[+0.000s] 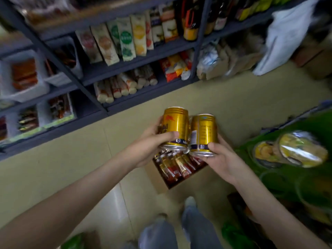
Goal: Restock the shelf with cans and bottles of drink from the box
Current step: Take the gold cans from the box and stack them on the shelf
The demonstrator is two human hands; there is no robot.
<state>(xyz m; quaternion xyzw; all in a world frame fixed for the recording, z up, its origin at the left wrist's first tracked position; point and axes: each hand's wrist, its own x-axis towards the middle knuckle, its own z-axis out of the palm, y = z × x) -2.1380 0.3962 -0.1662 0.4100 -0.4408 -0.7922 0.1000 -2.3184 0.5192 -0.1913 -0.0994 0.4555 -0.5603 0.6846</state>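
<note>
Shop aisle, each hand (pixel 143 146) (pixel 220 157) clamped on a gold can (pixel 175 125) (pixel 203 135), lettering blurred.

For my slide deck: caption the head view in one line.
Left hand and right hand each hold a gold can above the open box on the floor.

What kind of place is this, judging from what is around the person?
Most likely a small grocery shop. Dark metal shelves hold rows of packaged snacks, a cardboard box of drinks sits on the floor, and each hand holds a gold can.
</note>
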